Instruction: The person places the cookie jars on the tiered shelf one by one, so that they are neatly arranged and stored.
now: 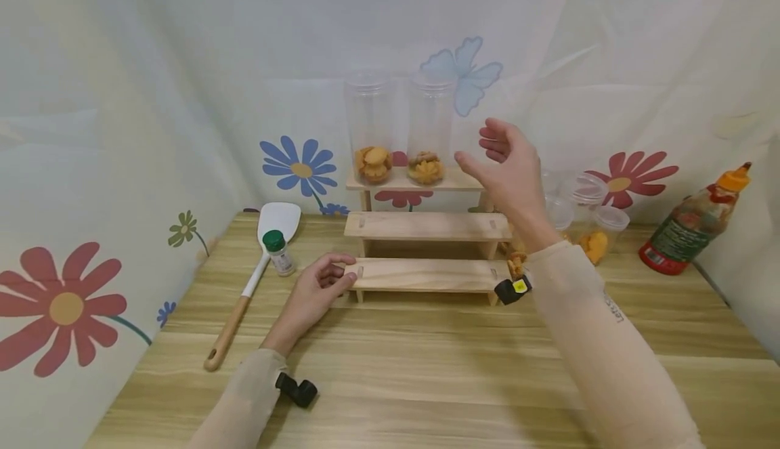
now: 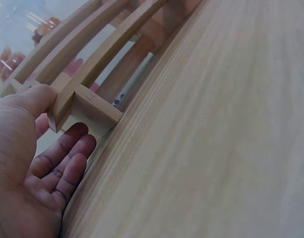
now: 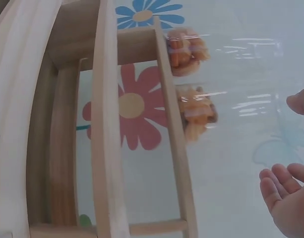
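Observation:
A three-tier wooden stand point(image 1: 426, 273) rises in steps against the back cloth. My left hand point(image 1: 313, 292) grips the left end of its lowest tier; in the left wrist view the thumb point(image 2: 40, 96) lies against the board, and the other fingers curl beneath. On the top tier two tall clear jars, the left jar point(image 1: 369, 124) and the right jar point(image 1: 430, 124), stand upright side by side with orange-brown snacks at the bottom. To the right of these jars my right hand point(image 1: 512, 171) is raised, its fingers apart from the thumb and nothing held.
Several smaller clear jars point(image 1: 600, 232) with snacks stand behind my right forearm, partly hidden. A sauce bottle point(image 1: 685, 229) is at the far right. On the left lie a white spatula point(image 1: 258, 273) with a wooden handle and a green-capped shaker point(image 1: 279, 254), which stands beside it.

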### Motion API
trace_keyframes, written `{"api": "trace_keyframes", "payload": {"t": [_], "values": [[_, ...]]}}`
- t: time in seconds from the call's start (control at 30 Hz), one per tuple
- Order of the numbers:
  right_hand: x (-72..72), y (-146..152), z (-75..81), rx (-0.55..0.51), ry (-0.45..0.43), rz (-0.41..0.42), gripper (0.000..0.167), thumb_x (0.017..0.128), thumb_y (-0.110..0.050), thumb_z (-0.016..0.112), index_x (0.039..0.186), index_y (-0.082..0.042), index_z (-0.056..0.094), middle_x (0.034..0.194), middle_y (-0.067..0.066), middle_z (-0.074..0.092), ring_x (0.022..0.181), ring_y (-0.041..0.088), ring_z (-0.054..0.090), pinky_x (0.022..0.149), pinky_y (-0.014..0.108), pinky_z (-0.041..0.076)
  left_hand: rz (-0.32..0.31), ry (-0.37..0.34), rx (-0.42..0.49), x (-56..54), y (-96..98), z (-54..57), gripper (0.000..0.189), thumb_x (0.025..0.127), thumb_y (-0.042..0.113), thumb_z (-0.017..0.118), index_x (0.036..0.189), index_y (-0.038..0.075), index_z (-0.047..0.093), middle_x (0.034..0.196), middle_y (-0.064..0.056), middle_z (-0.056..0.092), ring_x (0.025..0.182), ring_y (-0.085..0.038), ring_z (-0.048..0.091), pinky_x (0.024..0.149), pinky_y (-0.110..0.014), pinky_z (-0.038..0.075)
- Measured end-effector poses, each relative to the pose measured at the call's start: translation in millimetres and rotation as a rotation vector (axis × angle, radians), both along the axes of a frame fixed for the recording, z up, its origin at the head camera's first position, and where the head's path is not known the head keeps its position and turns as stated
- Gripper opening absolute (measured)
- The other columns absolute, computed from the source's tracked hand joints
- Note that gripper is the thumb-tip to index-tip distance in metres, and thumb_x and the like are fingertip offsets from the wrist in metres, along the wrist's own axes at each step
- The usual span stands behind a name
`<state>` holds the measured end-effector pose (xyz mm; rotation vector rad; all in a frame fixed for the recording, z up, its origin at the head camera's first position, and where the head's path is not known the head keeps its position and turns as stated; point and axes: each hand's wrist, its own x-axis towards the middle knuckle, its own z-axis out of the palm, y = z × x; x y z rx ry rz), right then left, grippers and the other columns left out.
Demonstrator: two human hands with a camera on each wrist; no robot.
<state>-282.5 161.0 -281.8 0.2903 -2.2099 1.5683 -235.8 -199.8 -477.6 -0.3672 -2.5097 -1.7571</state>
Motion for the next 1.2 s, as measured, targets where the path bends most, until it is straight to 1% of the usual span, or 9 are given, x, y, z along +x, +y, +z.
{"api": "trace_keyframes", "payload": {"t": [0.1,0.23,0.4,0.57,0.73,0.83,0.93,1.07,1.2], "values": [[10.0,12.2,1.6,-0.006,0.054,-0.019,0.080,0.097,-0.031,0.091,0.162,-0.006,0.053,0.154,0.013,0.063,0.141,0.027,0.061,0.122,0.037,0.046,-0.001,0.001,-0.002,0.1,-0.1,-0.3,0.032,0.110,0.030,0.076,0.138,0.015,0.072,0.113,-0.014,0.077,0.102,-0.026,0.070,0.085,-0.027,0.055],[21.2,29.3,-1.2,-0.006,0.117,-0.082,0.076,0.095,-0.026,0.091,0.161,-0.009,0.056,0.152,0.013,0.063,0.138,0.027,0.063,0.119,0.036,0.049,0.001,0.005,-0.006,0.6,-0.1,0.0,0.032,0.110,0.030,0.076,0.138,0.016,0.072,0.113,-0.014,0.077,0.102,-0.026,0.071,0.085,-0.027,0.055],[37.1,51.0,-10.4,0.002,0.136,-0.163,0.076,0.096,-0.025,0.091,0.162,-0.017,0.056,0.155,0.006,0.058,0.137,0.023,0.062,0.117,0.033,0.050,-0.003,0.013,-0.007,0.7,-0.1,0.4,0.032,0.110,0.029,0.076,0.138,0.015,0.072,0.113,-0.013,0.077,0.103,-0.025,0.071,0.086,-0.026,0.055],[49.7,72.9,-22.3,0.022,0.096,-0.220,0.077,0.097,-0.029,0.090,0.164,-0.022,0.053,0.158,0.002,0.056,0.139,0.023,0.060,0.118,0.033,0.049,-0.008,0.020,-0.005,-1.1,-0.4,-1.9,0.033,0.110,0.030,0.076,0.138,0.014,0.072,0.111,-0.014,0.077,0.102,-0.025,0.071,0.086,-0.026,0.055],[58.7,91.4,-39.2,0.030,0.056,-0.268,0.077,0.097,-0.028,0.090,0.164,-0.022,0.054,0.156,0.002,0.061,0.138,0.022,0.061,0.117,0.030,0.049,-0.007,0.018,-0.006,-2.5,-1.2,-3.6,0.034,0.109,0.030,0.077,0.139,0.014,0.072,0.111,-0.013,0.078,0.102,-0.024,0.072,0.087,-0.026,0.055],[63.7,98.6,-52.0,0.032,0.022,-0.264,0.080,0.097,-0.028,0.091,0.166,-0.020,0.051,0.156,0.006,0.060,0.140,0.022,0.061,0.119,0.030,0.048,-0.004,0.011,-0.007,-2.8,-1.8,-3.3,0.033,0.108,0.031,0.078,0.138,0.017,0.072,0.112,-0.012,0.078,0.102,-0.024,0.072,0.087,-0.026,0.056],[67.3,102.3,-65.3,0.048,0.000,-0.251,0.083,0.097,-0.028,0.090,0.168,-0.018,0.048,0.159,0.010,0.058,0.144,0.027,0.059,0.120,0.031,0.048,-0.004,0.006,-0.012,-2.7,-2.1,-2.3,0.033,0.109,0.032,0.077,0.138,0.019,0.072,0.112,-0.011,0.078,0.102,-0.024,0.072,0.086,-0.027,0.056],[66.7,103.6,-81.2,0.039,-0.031,-0.240,0.087,0.097,-0.024,0.090,0.170,-0.014,0.043,0.161,0.012,0.056,0.144,0.031,0.058,0.118,0.030,0.049,-0.003,0.006,-0.011,-1.9,-1.7,-0.9,0.033,0.109,0.032,0.077,0.138,0.018,0.072,0.112,-0.011,0.077,0.102,-0.025,0.071,0.086,-0.027,0.055],[66.3,103.4,-93.6,0.022,-0.070,-0.226,0.090,0.097,-0.021,0.090,0.171,-0.012,0.041,0.164,0.012,0.054,0.143,0.032,0.059,0.116,0.029,0.050,-0.007,0.012,0.001,-0.8,-0.2,-0.4,0.033,0.109,0.030,0.077,0.139,0.015,0.072,0.112,-0.013,0.077,0.103,-0.025,0.071,0.086,-0.026,0.055]]}}
